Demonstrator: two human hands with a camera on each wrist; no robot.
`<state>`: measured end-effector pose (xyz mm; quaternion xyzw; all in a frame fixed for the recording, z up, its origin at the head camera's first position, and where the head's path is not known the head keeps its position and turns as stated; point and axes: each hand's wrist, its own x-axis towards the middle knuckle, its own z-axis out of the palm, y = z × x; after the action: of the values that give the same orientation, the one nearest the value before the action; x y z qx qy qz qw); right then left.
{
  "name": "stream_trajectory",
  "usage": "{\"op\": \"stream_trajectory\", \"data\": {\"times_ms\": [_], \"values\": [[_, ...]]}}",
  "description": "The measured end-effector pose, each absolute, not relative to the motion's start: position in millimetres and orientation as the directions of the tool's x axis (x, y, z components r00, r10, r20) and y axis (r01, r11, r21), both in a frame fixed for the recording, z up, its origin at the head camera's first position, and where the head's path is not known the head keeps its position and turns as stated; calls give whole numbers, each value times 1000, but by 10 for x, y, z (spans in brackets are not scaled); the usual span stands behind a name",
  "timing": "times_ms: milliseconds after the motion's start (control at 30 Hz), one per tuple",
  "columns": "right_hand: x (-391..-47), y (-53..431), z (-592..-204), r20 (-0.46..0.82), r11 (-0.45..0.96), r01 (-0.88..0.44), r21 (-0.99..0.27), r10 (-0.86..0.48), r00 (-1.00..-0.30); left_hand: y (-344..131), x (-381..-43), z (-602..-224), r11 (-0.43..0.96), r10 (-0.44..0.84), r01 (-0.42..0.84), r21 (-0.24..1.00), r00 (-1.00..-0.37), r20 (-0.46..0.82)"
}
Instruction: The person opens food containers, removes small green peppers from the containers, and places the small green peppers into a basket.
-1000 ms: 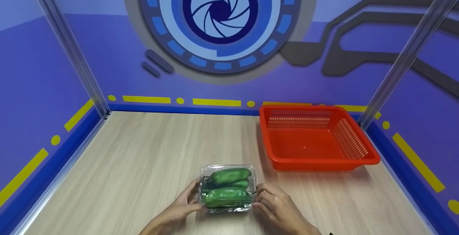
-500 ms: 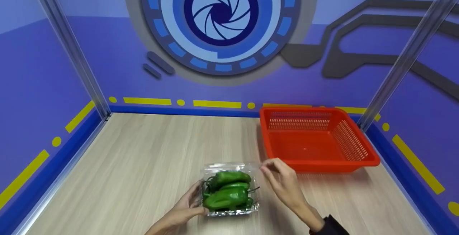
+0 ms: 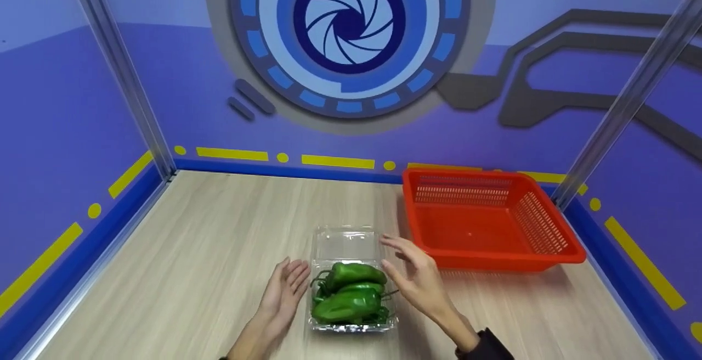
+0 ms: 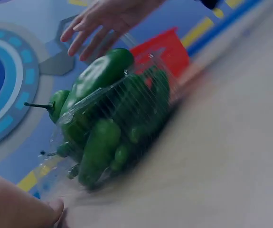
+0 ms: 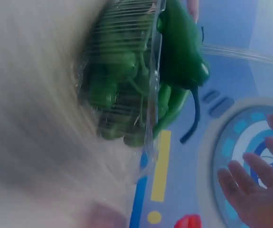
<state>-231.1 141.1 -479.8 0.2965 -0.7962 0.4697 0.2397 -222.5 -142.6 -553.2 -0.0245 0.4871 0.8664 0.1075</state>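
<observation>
Green peppers (image 3: 348,304) sit heaped in a clear plastic box (image 3: 354,327) on the table, close to the person. They are smooth, shiny and plump, with bumpy sides, and some have thin, bendy stems that poke out over the edge. The box is see-through and stiff, and its walls have lots of little ridges. Its lid (image 3: 346,245), clear and shiny too, is folded back on the far side. The left hand (image 3: 282,294) is flat, with its fingers straight, just beside the box; I cannot tell if it touches. The right hand (image 3: 417,277) has loose, spread fingers, a bit bent, close to the right edge of the lid. A dark sleeve (image 3: 485,347) shows at its wrist. Near it, on the back right of the table, is a red basket (image 3: 493,259) with round corners and rows of tiny slots. The table (image 3: 236,228) has pale, streaky wood grain.
</observation>
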Motion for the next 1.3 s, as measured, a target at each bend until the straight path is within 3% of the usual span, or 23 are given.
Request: {"op": "stream_trajectory", "data": {"times_ms": [267, 433, 833, 1100, 1300], "values": [[-2086, 1173, -4902, 524, 440, -752, -490, -541, -658, -1132, -2387, -5661, -239, -6, -165, 957, -985, -172], [-2029, 1237, -4951, 391, 503, -767, -398, -664, -638, -1048, -2432, -5676, -244, -33, -138, 960, -988, -150], [-2077, 1211, -4822, 185, 553, -745, -373, -742, -644, -933, -2406, -5728, -154, -109, -72, 985, -990, -90], [-2171, 1085, -4693, 163, 516, -775, -365, -784, -599, -1145, -2461, -5713, -226, -47, -106, 968, -992, -120], [-2198, 1098, -4603, 130, 503, -758, -415, -792, -597, -1089, -2509, -5739, -244, -100, -97, 965, -987, -124]]}}
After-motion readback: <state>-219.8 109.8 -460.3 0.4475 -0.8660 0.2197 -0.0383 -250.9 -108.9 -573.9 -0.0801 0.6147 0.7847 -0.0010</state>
